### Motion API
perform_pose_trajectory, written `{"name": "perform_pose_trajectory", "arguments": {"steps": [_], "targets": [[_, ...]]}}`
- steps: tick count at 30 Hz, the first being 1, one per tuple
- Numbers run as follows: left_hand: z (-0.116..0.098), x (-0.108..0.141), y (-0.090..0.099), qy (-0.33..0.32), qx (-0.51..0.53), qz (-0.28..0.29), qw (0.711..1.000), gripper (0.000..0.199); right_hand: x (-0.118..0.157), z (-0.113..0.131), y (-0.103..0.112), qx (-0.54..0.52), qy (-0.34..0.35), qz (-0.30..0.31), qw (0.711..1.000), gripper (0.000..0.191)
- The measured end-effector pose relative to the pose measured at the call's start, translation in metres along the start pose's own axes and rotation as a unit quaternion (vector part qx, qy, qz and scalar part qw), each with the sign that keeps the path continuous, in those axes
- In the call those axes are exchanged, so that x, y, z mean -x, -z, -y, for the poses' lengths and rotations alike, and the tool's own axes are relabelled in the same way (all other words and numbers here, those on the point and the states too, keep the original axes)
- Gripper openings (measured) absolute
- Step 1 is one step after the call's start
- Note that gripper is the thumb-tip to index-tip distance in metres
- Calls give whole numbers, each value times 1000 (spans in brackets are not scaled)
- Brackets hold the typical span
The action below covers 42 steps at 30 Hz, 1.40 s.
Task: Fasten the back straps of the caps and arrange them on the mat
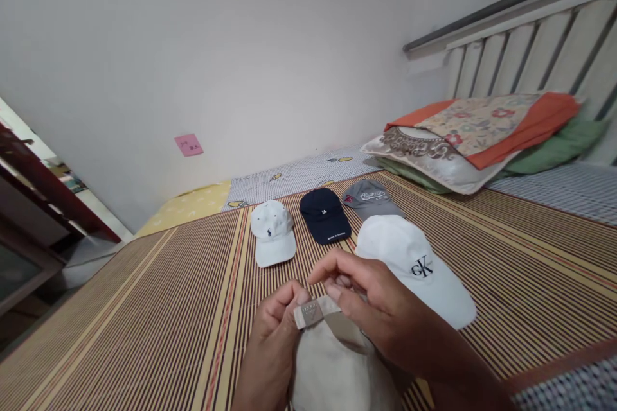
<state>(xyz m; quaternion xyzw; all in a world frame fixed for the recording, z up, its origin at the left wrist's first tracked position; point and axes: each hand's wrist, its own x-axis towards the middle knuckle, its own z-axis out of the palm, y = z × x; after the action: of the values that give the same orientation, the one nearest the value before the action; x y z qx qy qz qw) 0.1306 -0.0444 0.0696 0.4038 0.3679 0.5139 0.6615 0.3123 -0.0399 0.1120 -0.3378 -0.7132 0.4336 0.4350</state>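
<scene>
A beige cap [332, 369] is held low in front of me with its back opening and adjusting strap [330, 305] turned up. My left hand [274, 334] is closed on the cap, its thumb and finger pinching by the end of the strap, beside a metal buckle [312, 313]. Over the strap's other side curls my right hand [371, 308], thumb against the strap and index finger bent above it; its other fingers are partly hidden. Just beyond my right hand lies a white cap [409, 263] with black letters.
Further back on the striped mat [159, 308] sit a white cap with a small logo [272, 231], a navy cap [324, 215] and a grey cap [371, 198]. Stacked pillows [482, 131] lie at right by a radiator [525, 48]. A wall [270, 58] rises behind.
</scene>
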Motion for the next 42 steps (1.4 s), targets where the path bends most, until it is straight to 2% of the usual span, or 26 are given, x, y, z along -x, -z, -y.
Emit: {"name": "perform_pose_trajectory", "arguments": {"steps": [6,12,15,17,19,20,24,27,31,33,35,39,40,42], "targets": [[-1,0,-6,9,16,39,999,26,-2,7,-4,-81,20,36,996,21],[-5,1,-9,-79,88,33,992,26,-1,4,1,-23,21,2,1000,16],[-5,-1,-4,-121,49,58,990,29,-1,3,2,-25,23,0,999,16],[-5,-1,1,-143,11,87,986,40,-2,3,1,-28,23,3,999,17],[-6,0,5,-138,-27,106,984,50,-2,4,-1,-23,19,6,1000,15],[-7,1,7,-126,-42,107,985,49,-2,4,-1,-20,16,8,1000,14],[-11,3,11,-94,-53,89,990,29,-3,-1,3,-43,2,29,999,12],[-14,2,14,-112,10,72,991,30,-7,-15,13,-68,-6,56,996,18],[-18,0,19,-124,81,12,989,29,-14,-40,26,-85,-52,133,986,27],[-20,0,22,-121,83,0,989,30,-16,-50,28,-115,-65,161,978,27],[-20,0,25,-122,76,4,990,29,-16,-59,26,-190,-55,166,966,29],[-16,-3,30,-130,31,59,989,29,-15,-68,19,-397,-5,131,909,40],[-15,-3,31,-126,21,72,989,29,-16,-67,18,-420,1,127,899,40],[-14,-4,32,-119,16,85,989,30,-17,-63,16,-414,-4,123,902,38]]}}
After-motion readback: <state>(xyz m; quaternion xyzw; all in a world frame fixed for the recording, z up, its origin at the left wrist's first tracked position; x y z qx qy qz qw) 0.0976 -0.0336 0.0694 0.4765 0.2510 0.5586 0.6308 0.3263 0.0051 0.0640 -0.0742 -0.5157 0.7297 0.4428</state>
